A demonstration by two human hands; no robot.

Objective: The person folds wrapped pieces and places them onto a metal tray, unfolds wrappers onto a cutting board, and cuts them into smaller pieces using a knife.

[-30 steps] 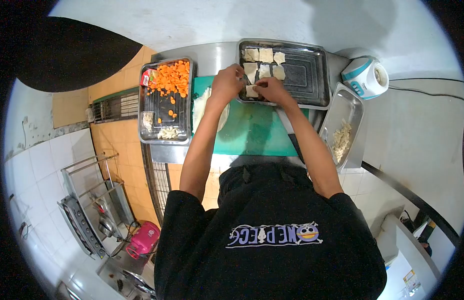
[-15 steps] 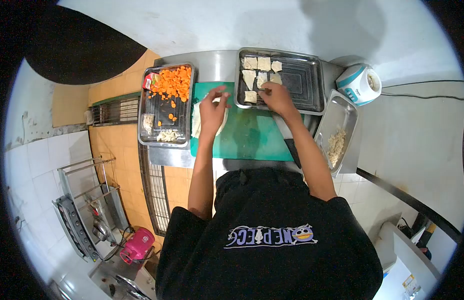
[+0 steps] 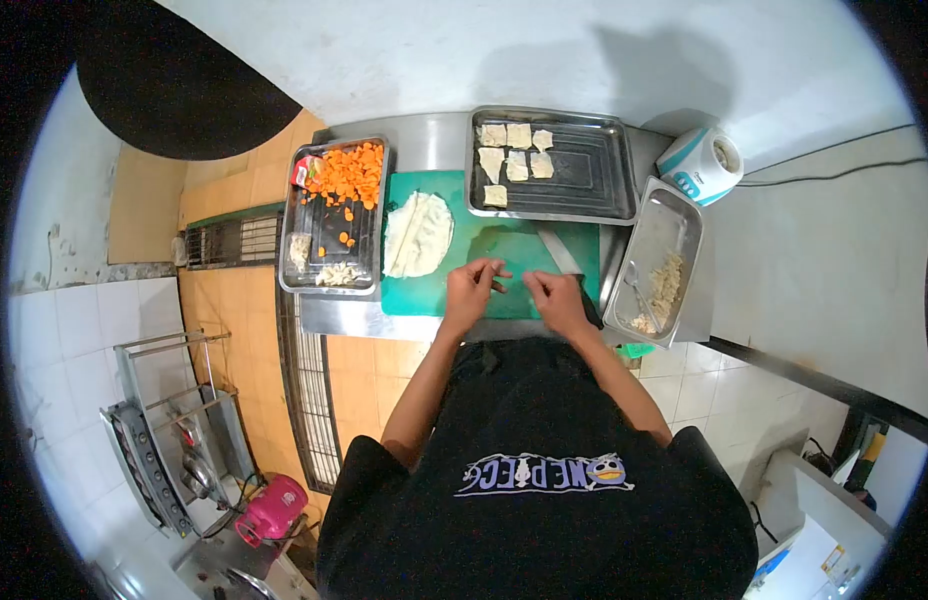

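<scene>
Over the front of the green cutting board [image 3: 454,300], my left hand [image 3: 469,292] is held with its fingertips slightly apart and nothing visible between them. Close on its right, my right hand [image 3: 558,300] has its fingers pressed together; anything in them is too small to see. A flat pale dough sheet [image 3: 418,235] lies on the board's left side, touched by neither hand. Beyond my right hand, a knife [image 3: 560,250] rests on the board. Several pale dough pieces [image 3: 492,161] sit in the left part of a dark metal tray [image 3: 584,165] behind the board.
At the left, another tray [image 3: 324,218] holds orange slices [image 3: 350,175], a red packet [image 3: 307,171] and small pale pieces [image 3: 338,273]. A metal pan [image 3: 679,215] with a pale chopped filling and a spoon is at the right. Behind it stands a white-and-teal container [image 3: 700,167].
Both hands have left the dough-piece tray and come back toward my body over the board. The right hand has let go of the front dough piece, and the dough sheet is now uncovered.
</scene>
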